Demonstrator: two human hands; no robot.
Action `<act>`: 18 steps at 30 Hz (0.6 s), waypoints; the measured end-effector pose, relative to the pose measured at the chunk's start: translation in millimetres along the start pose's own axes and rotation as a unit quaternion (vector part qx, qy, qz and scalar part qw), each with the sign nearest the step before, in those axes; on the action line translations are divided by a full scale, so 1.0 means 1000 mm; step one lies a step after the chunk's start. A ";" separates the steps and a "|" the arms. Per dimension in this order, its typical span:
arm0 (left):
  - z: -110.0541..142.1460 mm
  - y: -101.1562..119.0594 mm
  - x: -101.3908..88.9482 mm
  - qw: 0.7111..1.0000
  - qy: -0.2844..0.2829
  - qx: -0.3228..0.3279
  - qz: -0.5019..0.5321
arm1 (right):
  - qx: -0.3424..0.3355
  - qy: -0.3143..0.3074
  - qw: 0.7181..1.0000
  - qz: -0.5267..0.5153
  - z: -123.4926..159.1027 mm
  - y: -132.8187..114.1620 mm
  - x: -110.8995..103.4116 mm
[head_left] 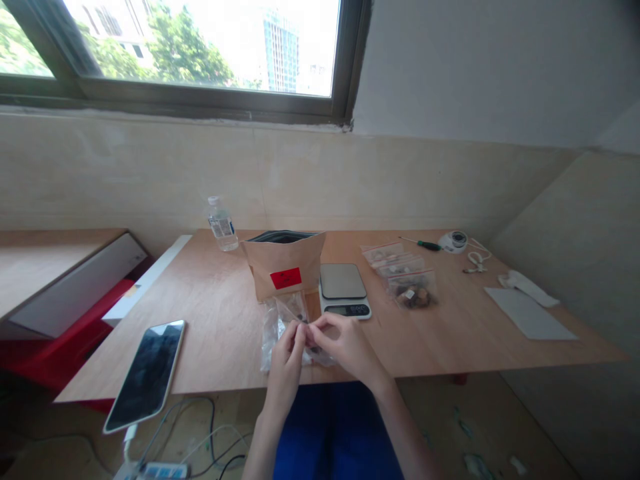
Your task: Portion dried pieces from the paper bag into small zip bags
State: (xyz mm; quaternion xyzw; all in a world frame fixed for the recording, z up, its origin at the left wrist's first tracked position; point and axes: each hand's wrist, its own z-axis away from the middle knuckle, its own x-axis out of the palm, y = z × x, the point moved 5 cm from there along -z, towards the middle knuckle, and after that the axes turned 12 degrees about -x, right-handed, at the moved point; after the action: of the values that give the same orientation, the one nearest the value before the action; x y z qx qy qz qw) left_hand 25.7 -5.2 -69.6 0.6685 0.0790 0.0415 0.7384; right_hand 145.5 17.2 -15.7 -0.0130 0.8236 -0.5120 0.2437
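Pinching a plastic bag (273, 340): left hand (286, 363), right hand (346, 345)

Plywood table (210, 320): kraft pouch (263, 267), digital scale (343, 281), zip bags (413, 290), screwdriver (425, 245), phone (145, 377), water bottle (223, 227).

The left hand (285, 363) and right hand (347, 347) pinch a clear plastic bag (274, 337) over the table (215, 320), just beside a kitchen scale (345, 290).
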 end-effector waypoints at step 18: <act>0.002 0.002 0.005 0.999 -0.028 -0.003 -0.018 | -0.010 0.034 0.999 0.018 0.002 0.006 -0.004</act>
State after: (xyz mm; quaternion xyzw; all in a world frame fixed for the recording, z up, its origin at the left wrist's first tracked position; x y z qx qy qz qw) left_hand 31.3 -5.7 -67.5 0.6653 0.0700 0.0098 0.7432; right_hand 151.2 19.2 -20.5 0.0165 0.8364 -0.4997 0.2245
